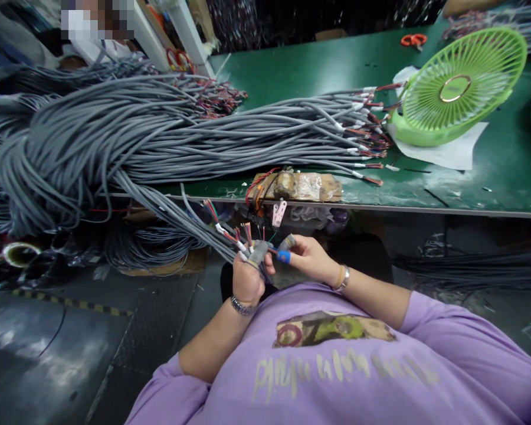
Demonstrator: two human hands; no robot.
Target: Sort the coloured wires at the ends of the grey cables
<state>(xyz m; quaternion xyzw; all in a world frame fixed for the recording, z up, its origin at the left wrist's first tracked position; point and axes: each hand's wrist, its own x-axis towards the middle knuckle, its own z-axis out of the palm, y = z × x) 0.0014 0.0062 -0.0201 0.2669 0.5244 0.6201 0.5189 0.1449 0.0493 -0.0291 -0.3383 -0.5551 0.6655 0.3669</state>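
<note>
My left hand (249,280) is closed around the ends of several grey cables (194,223), which hang down from the table to it. Thin coloured wires (246,231) fan out above its fingers, past white sleeves on the cable ends. Grey wrapping covers the left thumb. Close beside it on the right, my right hand (314,258) pinches thin coloured wires at one cable end between finger and thumb. A blue cover (284,257) is on the right thumb and a grey one on a finger. The exact tips of the pinched wires are hidden.
A large pile of grey cables (168,130) lies along the green table (310,71). A green fan (458,88) stands on white paper at right. A wooden block (327,188) with a metal piece sits at the table's front edge. Orange-handled scissors (413,41) lie at the back.
</note>
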